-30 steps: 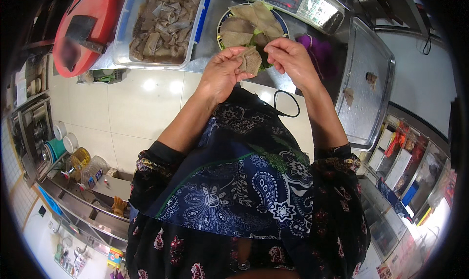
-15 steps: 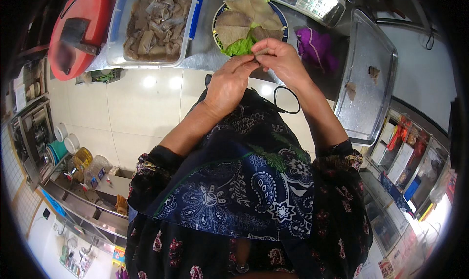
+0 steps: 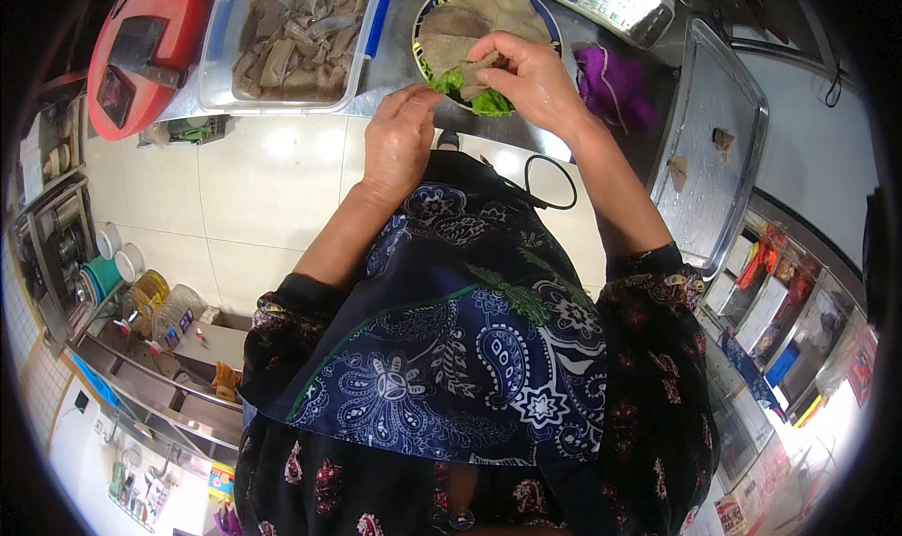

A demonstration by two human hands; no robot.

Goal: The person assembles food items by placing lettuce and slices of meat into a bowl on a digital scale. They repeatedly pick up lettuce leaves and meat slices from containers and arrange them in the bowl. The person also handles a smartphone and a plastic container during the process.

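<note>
A round plate with a dark patterned rim (image 3: 555, 40) holds broad greyish-brown sheets of tripe (image 3: 456, 31) over green lettuce (image 3: 491, 103). Above its near side, my right hand (image 3: 543, 87) pinches a folded piece of tripe (image 3: 477, 74) between thumb and fingers. My left hand (image 3: 398, 139) is closed near the plate's left front edge, fingertips by the lettuce; whatever they may hold is hidden. Left of the plate stands a clear plastic tub (image 3: 349, 93) with blue side clips, full of tripe pieces (image 3: 301, 43) in brownish liquid.
A cleaver (image 3: 141, 52) lies on a red chopping board (image 3: 178, 15) at the far left. Behind the plate is a scale (image 3: 625, 8). To the right are a purple cloth (image 3: 611, 85) and a metal tray (image 3: 700, 207) with two small scraps.
My hands have moved apart. The right went up over the plate with the tripe piece, while the left drew back leftward. The view has shifted slightly.
</note>
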